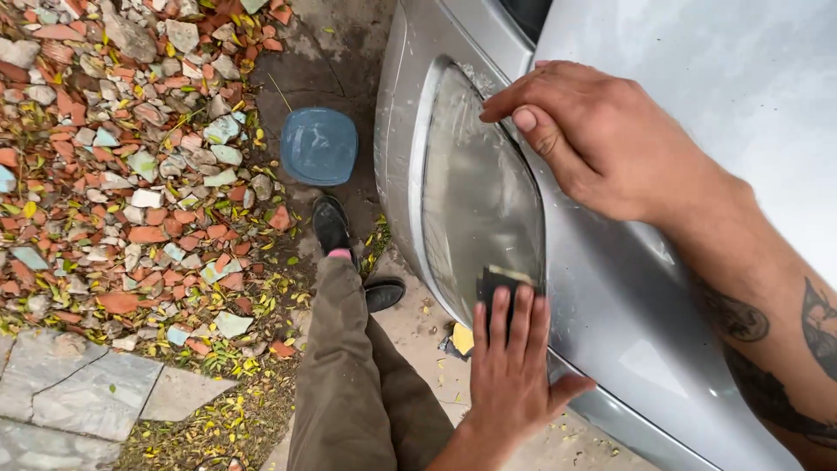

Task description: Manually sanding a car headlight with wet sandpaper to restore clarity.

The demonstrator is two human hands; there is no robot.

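Observation:
A cloudy, dull headlight (475, 192) sits in the front corner of a silver car (741, 78). My left hand (510, 366) lies flat with its fingers pressing a small dark sanding pad (493, 279) against the lower edge of the lens. My right hand (602, 139) rests on the car body at the headlight's upper edge, fingers together and pointing left, holding nothing. Its forearm is tattooed.
A round blue bowl (319, 146) stands on the ground beside the bumper. My olive trouser leg (349, 375) and black shoes (331, 225) are below it. Broken brick and tile rubble (131, 157) covers the left, with flagstones (78, 392) at the lower left.

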